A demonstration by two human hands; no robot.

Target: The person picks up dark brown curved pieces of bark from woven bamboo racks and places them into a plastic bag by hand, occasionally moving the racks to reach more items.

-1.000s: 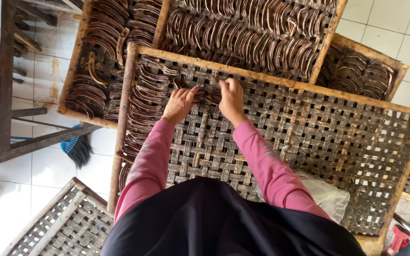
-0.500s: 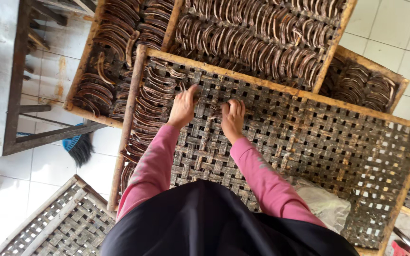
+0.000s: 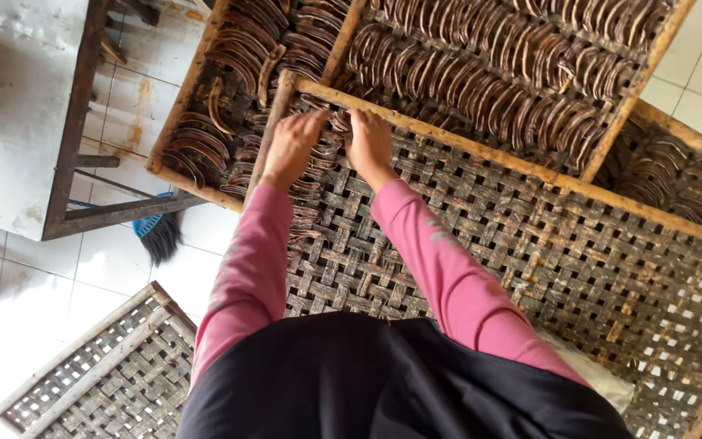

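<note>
A big woven tray (image 3: pixel 530 244) with a wooden frame lies in front of the person, on top of other trays. It is mostly bare; only its corner at 11 o'clock holds dark curved strips (image 3: pixel 312 187), laid side by side in a column, probably so each one gets air. Two more trays (image 3: pixel 481 73) at 12 o'clock are full of the same strips in close rows. A grey table (image 3: pixel 18 122) stands at 9 o'clock, a blue brush (image 3: pixel 156 232) under it, and an empty tray (image 3: pixel 99 366) rests on the tiled floor at 7 o'clock.

Both arms in pink sleeves reach to the corner. The left hand (image 3: pixel 292 146) lies with fingers bent on the strips there. The right hand (image 3: pixel 370 142), just beside it, presses fingertips on a few strips near the frame; I cannot tell if it grips any.
</note>
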